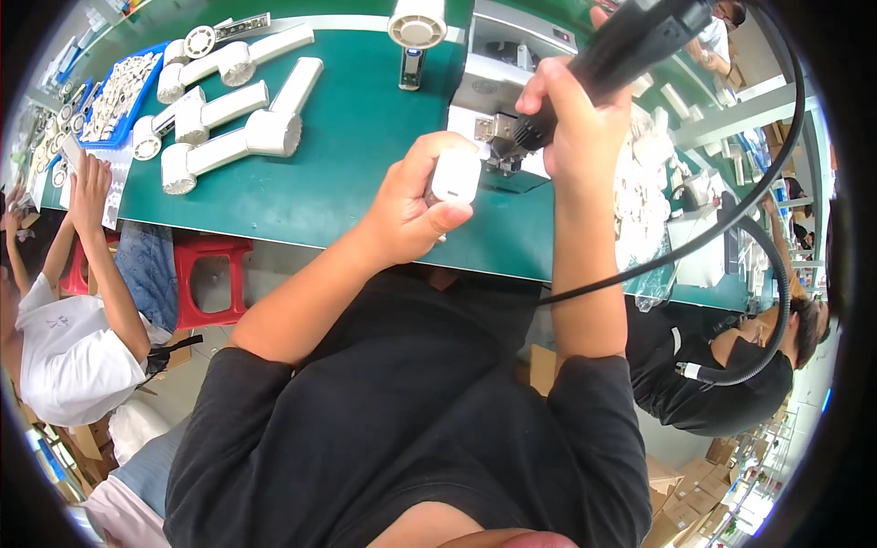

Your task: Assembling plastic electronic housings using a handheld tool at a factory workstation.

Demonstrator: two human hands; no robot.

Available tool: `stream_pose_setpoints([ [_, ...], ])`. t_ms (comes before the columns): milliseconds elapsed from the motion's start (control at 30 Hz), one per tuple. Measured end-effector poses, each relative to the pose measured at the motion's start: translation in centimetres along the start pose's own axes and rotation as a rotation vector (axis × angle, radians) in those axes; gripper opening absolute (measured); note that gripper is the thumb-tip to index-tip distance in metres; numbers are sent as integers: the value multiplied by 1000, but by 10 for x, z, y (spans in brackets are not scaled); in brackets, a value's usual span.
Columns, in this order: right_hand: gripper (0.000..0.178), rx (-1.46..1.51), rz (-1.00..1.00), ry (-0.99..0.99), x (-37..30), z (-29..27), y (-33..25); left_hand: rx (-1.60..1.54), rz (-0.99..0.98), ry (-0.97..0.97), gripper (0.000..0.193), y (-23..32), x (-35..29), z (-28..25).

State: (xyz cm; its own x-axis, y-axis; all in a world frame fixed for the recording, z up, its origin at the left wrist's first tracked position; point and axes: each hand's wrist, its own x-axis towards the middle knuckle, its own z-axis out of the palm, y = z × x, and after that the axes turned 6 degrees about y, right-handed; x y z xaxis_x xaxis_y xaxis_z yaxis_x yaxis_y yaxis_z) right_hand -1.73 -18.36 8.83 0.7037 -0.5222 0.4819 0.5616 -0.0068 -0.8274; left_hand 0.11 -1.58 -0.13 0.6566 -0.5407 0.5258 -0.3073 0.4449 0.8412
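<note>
My left hand (408, 203) is wrapped round a white handheld fan's handle (457, 173), its rounded end with a small dark slot facing up. In my right hand (586, 128) is a black electric screwdriver (630, 50), gripped at an angle with its tip pointing down and left. That tip is over the front of a grey metal screw feeder (501, 87); whether they touch I cannot tell. Just beyond my left hand, a white handheld fan (417, 32) stands with its round head nearest me. The far part of the held handle is hidden by my fingers.
Several white folding fans (274, 132) lie at the left of the green table (352, 119), near a blue tray (111, 140) of small white parts. White parts in plastic (639, 183) lie right. A black cable (694, 251) crosses my right forearm. Co-workers sit on both sides.
</note>
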Motion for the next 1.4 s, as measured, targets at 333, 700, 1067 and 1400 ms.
stream_pose_setpoints([
  [333,57,16,54,-111,-18,6,-20,-8,-25,-7,56,2,2,3],
  [700,27,185,-92,-228,-19,41,-71,126,-73,-35,48,12,5,9],
  [1067,19,237,-77,-242,-20,31,-66,153,-42,-41,49,6,5,12],
  [1400,26,31,-18,22,-9,1,-3,32,-8,41,65,3,2,5],
])
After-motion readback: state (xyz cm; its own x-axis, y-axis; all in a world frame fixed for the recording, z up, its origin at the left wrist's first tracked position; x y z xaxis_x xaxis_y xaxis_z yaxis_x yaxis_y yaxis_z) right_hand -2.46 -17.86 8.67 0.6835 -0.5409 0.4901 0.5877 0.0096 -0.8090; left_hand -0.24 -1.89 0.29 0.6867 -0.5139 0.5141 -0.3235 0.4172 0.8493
